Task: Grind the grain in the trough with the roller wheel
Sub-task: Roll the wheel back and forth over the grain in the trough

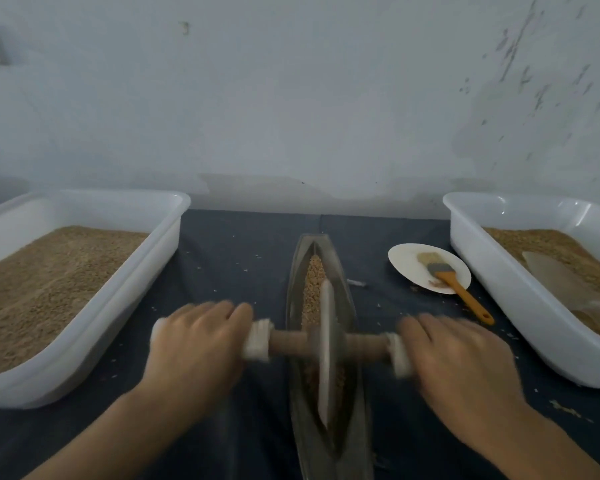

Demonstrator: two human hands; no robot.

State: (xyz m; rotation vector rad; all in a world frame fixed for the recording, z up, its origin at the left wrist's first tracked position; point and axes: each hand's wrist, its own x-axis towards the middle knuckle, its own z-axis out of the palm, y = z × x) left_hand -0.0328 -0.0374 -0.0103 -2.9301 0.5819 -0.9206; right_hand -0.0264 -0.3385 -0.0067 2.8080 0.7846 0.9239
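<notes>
Where the two forearms enter from the lower corners of the frame, the left hand (198, 344) lies over the white-wrapped left end of the brown wooden axle (288, 342), and the right hand (454, 362) lies over the wrapped right end. Both hands are blurred; the fingers lie across the tops of the grips, but whether they curl round them cannot be told. Between the hands, the thin pale disc of the roller wheel (326, 351) stands upright in the long, narrow, boat-shaped grey metal trough (293, 306), which runs up the centre of the frame on a dark blue cloth (229, 258). Tan grain (314, 271) lies in the groove, ahead of the wheel and beside it. To the right of the trough, a white round plate (406, 261) holds a brush with an orange handle (461, 292), whose handle overhangs the rim. At the left and right edges sit two white rectangular plastic tubs (125, 289) (499, 289), both with brown grain inside. A pale, scuffed wall (291, 98) fills the upper frame.
</notes>
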